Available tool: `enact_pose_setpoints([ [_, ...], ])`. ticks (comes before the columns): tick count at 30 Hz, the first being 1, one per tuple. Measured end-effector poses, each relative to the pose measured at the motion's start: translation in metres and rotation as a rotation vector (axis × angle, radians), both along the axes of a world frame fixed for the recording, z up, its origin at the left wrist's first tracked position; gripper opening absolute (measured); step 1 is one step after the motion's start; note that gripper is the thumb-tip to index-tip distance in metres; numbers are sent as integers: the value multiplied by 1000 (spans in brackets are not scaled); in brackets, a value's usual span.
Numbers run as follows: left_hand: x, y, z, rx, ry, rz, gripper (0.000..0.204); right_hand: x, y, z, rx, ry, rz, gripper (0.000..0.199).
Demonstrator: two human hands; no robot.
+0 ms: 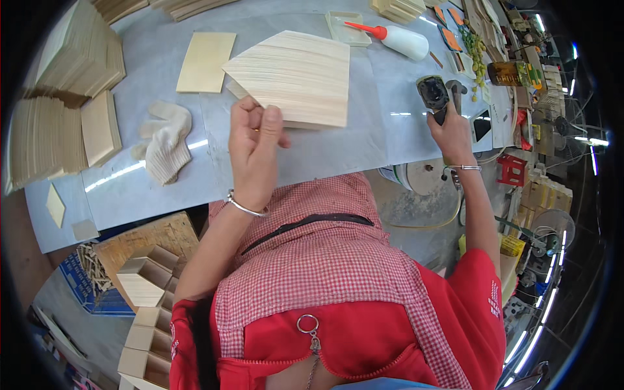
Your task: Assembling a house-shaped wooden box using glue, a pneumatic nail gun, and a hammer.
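Our left hand point(255, 146) sits just left of the frame's centre, and the stack of thin wooden pieces point(296, 78) rises from its fingertips toward the upper middle of the frame; the fingers are pinched tight on the stack's lower left corner, thumb on the near face. The stack's long axis runs roughly left to right, with a pointed end toward the upper left and a squared end toward the right, so it fans away from the left hand and toward the right one. Our right hand point(452, 133), right of centre, is wrapped closed around the handle of a dark power tool point(434, 94), its head aimed up the frame and just right of the stack's squared edge, apart from it. The left hand is plainly the nearer. The stack is pale, finely lined along its layered edges, five-sided like a small house outline. A cloth glove point(166, 140) lies on the grey worktable point(364, 140) to the left.
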State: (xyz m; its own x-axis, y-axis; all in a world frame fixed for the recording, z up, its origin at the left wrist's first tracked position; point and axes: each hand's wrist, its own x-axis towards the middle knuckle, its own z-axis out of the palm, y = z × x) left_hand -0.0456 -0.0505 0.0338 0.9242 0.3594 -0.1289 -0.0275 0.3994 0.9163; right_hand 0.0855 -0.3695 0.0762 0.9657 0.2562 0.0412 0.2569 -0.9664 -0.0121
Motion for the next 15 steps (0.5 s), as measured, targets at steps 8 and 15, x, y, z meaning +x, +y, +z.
enact_pose_setpoints([
  [8, 90, 41, 12, 408, 144, -309, 25, 15, -10, -35, -36, 38, -239, 65],
  [15, 181, 60, 29, 537, 194, -1153, 20, 0, 0, -42, 14, -219, -117, 51],
])
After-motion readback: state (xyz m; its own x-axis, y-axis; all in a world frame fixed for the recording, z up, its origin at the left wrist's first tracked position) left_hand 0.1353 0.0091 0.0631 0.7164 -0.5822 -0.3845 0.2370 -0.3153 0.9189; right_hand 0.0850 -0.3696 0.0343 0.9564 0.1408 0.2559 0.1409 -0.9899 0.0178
